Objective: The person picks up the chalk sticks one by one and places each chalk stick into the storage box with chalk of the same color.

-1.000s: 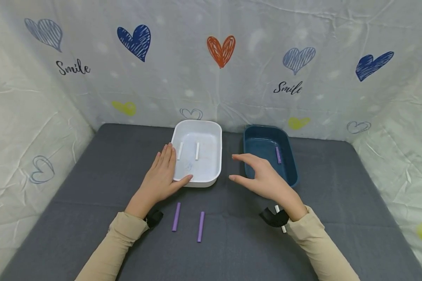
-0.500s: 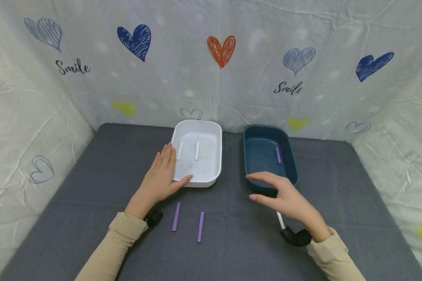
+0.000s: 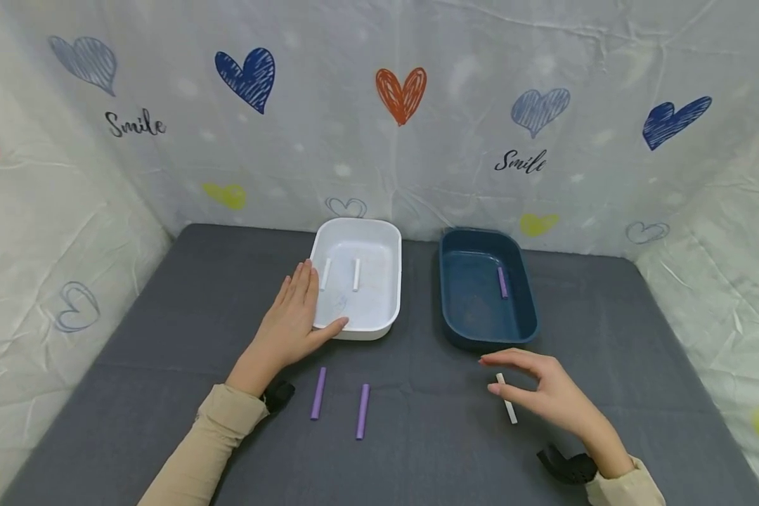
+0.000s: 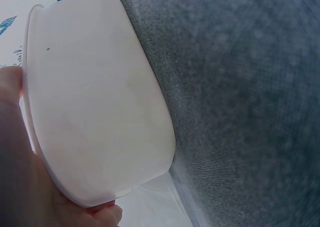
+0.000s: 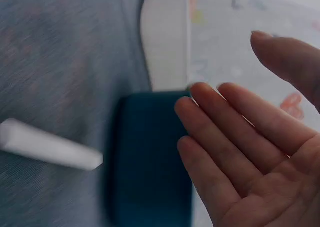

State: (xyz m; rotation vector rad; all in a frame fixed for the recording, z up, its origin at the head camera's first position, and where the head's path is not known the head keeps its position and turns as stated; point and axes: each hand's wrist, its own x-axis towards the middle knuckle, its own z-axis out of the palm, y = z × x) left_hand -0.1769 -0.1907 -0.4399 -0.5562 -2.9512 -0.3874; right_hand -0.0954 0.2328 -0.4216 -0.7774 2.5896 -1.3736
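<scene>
Okay, biggest first: a pale, wrinkled, heart-printed fabric backdrop (image 3: 329,140) spans the rear and sides. Before it, a table under dark grey cloth (image 3: 430,450). Toward its back edge, a white, rounded-rectangular, smooth-walled tray (image 3: 379,299) on the left; a dark blue, rounded-rectangular, smooth-walled tray (image 3: 474,306) on the right, apart from it. My left hand (image 3: 284,329) touches the white tray's near-left corner, fingers straight along the side, thumb spread wide onto the near rim. My right hand (image 3: 553,393) is just in front of the blue tray, above the cloth, thumb and fingers well apart, wide, grasping nothing. Black band (image 3: 279,396) under my left wrist. Sticks: one slim white stick (image 3: 510,411) lies slanted on the cloth beneath my right hand, not touching it. Two slim purple sticks (image 3: 318,395) (image 3: 362,414) in front of the white tray, side by side, apart. Two white sticks (image 3: 357,275) inside the white tray; one purple stick (image 3: 502,282) inside the blue tray, near its right wall.
</scene>
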